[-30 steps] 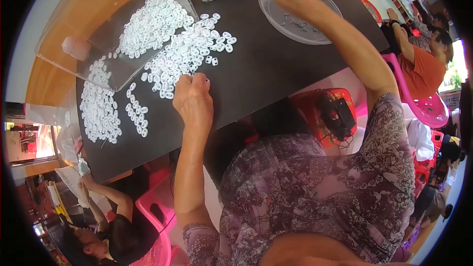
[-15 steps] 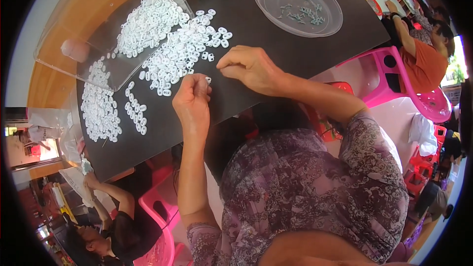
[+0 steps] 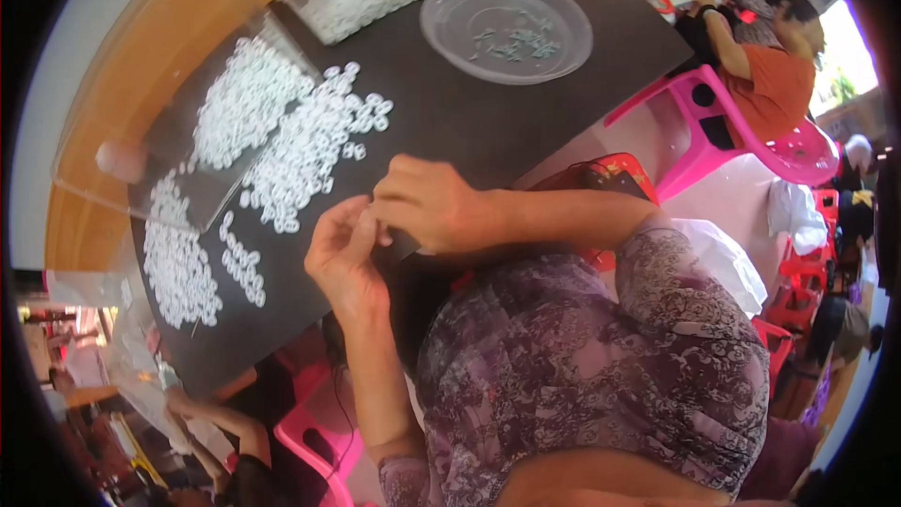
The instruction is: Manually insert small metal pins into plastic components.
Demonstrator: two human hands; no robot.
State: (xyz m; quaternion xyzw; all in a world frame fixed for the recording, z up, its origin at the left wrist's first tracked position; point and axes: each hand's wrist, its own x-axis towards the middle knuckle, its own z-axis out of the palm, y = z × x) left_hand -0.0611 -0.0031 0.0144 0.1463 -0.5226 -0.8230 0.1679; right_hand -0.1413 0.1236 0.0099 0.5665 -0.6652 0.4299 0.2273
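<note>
A: We see the right hand come down from the clear plastic plate since a second ago. It now sits against the left hand at the near edge of the dark table.

B: Right, and we have both hands meeting fingertip to fingertip. The left one is curled, thumb and fingers pinched together. The right one is closed over the same spot. Whatever small piece sits between them, we cannot tell from here; it is hidden by the fingers.

A: So where do the loose pieces lie for us?

B: The white rings spread out at about eleven o'clock from the joined hands, in a long band running from seven o'clock up toward one o'clock across the table. The nearest edge of that band is close to the left hand, so we judge the left hand the nearer of the two.

A: And the plate?

B: At one o'clock from the hands, well apart, holding a few small greyish pieces in its middle. The right arm lies on that side.

A: We also note a clear plastic sheet under part of the rings at ten o'clock, and a pink chair off at two o'clock where another person sits.
</note>
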